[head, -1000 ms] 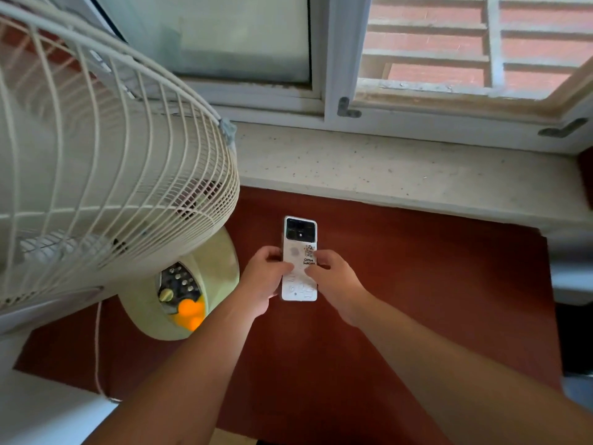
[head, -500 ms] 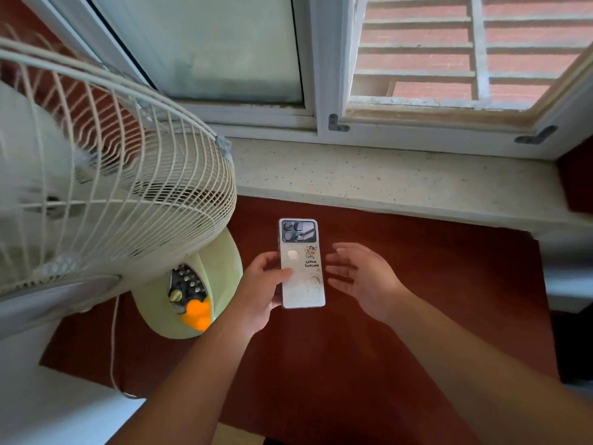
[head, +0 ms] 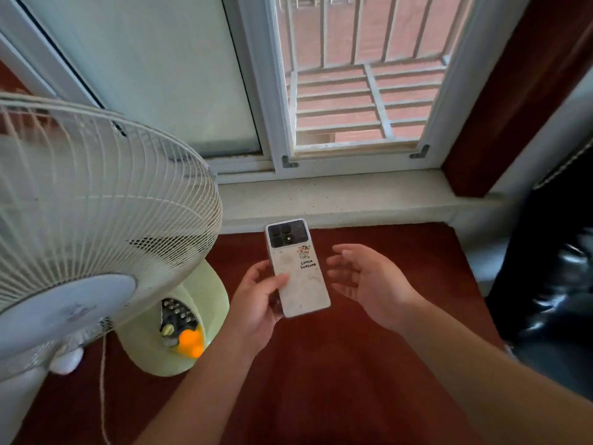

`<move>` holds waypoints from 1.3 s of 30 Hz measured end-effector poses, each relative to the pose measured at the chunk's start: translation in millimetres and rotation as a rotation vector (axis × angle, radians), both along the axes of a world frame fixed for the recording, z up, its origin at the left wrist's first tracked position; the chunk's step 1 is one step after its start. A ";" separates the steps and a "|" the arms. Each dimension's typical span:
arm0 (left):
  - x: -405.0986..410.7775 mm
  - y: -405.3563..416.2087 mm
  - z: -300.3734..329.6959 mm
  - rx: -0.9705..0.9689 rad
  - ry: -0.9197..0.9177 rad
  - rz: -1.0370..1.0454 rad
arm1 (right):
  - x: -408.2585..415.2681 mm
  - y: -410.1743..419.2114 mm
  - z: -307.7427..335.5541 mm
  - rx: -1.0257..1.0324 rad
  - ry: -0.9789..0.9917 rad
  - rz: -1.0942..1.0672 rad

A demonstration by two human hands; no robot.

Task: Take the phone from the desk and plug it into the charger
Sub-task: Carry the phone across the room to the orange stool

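A white phone (head: 300, 271), back side up with a dark camera block at its far end and a cartoon print on its case, is held above the red-brown desk (head: 353, 380). My left hand (head: 256, 300) grips the phone's lower left edge, thumb across its back. My right hand (head: 369, 281) hovers just right of the phone with fingers spread, not touching it. No charger or cable plug shows in the head view.
A large white fan (head: 96, 220) with a pale green base (head: 179, 335) fills the left side, its thin cord (head: 103, 380) hanging down. A stone windowsill (head: 353, 197) and window lie behind the desk. A dark object (head: 552, 300) stands at the right.
My right hand let go of the phone and opened beside it. My left hand kept the phone and raised it slightly. The head camera tilted up, showing more window.
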State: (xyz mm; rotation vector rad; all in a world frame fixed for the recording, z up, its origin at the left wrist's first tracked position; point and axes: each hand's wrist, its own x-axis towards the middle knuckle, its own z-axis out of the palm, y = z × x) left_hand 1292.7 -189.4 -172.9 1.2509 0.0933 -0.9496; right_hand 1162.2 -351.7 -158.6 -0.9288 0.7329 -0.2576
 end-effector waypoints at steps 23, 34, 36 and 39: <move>-185.8 17.9 55.9 -0.199 -0.031 -0.722 | -275.0 157.4 75.0 -0.152 -0.102 -0.812; -415.2 28.3 75.7 -0.244 -0.011 -1.102 | -493.1 256.2 94.6 -0.287 -0.132 -1.133; -465.5 33.1 78.3 -0.242 -0.001 -1.180 | -541.5 279.6 102.8 -0.328 -0.124 -1.181; -541.4 41.5 84.2 -0.253 0.002 -1.282 | -613.7 311.3 110.7 -0.365 -0.152 -1.251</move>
